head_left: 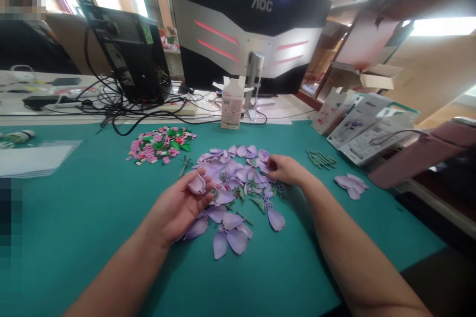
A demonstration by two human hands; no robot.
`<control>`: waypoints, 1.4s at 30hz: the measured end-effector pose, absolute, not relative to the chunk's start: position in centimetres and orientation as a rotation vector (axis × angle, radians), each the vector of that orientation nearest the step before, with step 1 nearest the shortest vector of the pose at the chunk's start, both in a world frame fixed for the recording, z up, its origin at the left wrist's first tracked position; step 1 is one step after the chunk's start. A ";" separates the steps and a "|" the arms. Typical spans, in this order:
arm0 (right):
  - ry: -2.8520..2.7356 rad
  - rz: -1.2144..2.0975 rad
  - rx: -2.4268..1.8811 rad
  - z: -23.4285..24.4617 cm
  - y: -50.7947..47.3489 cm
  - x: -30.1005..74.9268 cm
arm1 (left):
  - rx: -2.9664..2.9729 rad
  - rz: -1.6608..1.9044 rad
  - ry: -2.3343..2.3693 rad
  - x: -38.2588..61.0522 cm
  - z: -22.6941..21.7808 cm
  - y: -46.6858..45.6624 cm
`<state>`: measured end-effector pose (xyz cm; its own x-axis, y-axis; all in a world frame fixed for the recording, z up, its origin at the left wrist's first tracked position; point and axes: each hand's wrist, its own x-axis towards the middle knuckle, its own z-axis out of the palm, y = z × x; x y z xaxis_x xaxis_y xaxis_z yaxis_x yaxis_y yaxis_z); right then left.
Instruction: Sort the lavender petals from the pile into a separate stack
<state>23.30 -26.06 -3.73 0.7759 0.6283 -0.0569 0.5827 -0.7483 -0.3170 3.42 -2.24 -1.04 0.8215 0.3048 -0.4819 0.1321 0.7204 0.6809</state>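
Petals [241, 176] lie mid-frame on the mat [92, 228], flower pieces [159, 145] at centre-left, boxes [359, 126] at right, a monitor [238, 25] behind, top centre.

Green tabletop [92, 237], lilac petals [224, 196], stems [321, 159] (probably)

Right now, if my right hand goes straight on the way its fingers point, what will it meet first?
The right hand would probably meet the lilac petals just left of it; whether it touches them now is unclear.
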 end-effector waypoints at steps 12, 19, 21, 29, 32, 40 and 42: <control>-0.769 0.247 -2.595 -4.1 -26.5 24.3 | 0.766 0.119 0.590 3.1 -0.5 -1.9; -0.859 -0.011 -2.600 -3.9 -26.1 24.0 | 0.769 0.161 0.568 2.2 1.3 -2.2; -0.942 -0.067 -2.537 -3.6 -25.4 23.2 | 0.778 0.172 0.569 1.8 1.6 -2.3; -1.091 0.078 -2.447 -4.5 -22.5 20.7 | 0.731 0.215 0.564 1.1 1.5 -1.7; -0.973 0.088 -2.458 -5.1 -22.8 21.1 | 0.718 0.212 0.552 1.4 0.9 -1.7; -1.054 -0.254 -2.501 -5.1 -23.5 21.8 | 0.715 0.191 0.592 1.3 -0.3 -1.5; -1.261 -0.273 -2.423 -5.0 -22.8 20.9 | 0.708 0.178 0.576 1.1 -0.2 -1.5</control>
<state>20.94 -22.75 -5.04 0.5750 0.7413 0.3460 0.8181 -0.5163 -0.2533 1.11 -1.50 -0.21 0.8313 0.3426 -0.4377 0.0364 0.7521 0.6580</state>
